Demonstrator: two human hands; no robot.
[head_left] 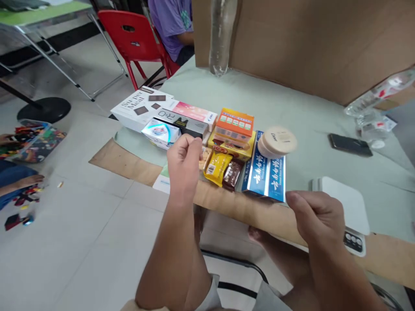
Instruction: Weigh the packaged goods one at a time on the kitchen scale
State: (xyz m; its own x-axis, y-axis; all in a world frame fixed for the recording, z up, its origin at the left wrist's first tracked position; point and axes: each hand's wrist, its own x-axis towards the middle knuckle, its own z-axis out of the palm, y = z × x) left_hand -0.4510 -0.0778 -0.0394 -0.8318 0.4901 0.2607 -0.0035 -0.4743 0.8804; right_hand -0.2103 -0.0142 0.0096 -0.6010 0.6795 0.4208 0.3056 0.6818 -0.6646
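My left hand (184, 162) is a closed fist, thumb on top, with nothing showing in it. It is held in front of a white-and-blue soap box (161, 133) and a small biscuit packet (205, 157). My right hand (319, 214), also closed with nothing visible in it, is by the near corner of the blue toothpaste boxes (264, 179); whether it touches them I cannot tell. A round cream jar (278, 141) rests on those boxes. Between my hands lie a yellow packet (218, 168) and a brown packet (232, 173), with an orange box (235, 123) on a yellow box (249, 149) behind.
A white box (141, 106), a pink box (194, 113) and a black-grey box (186, 122) are grouped at left. To the right are a white scale (343, 203), a phone (350, 144) and plastic bottles (378, 93). Cardboard (308, 47) stands behind; people sit nearby.
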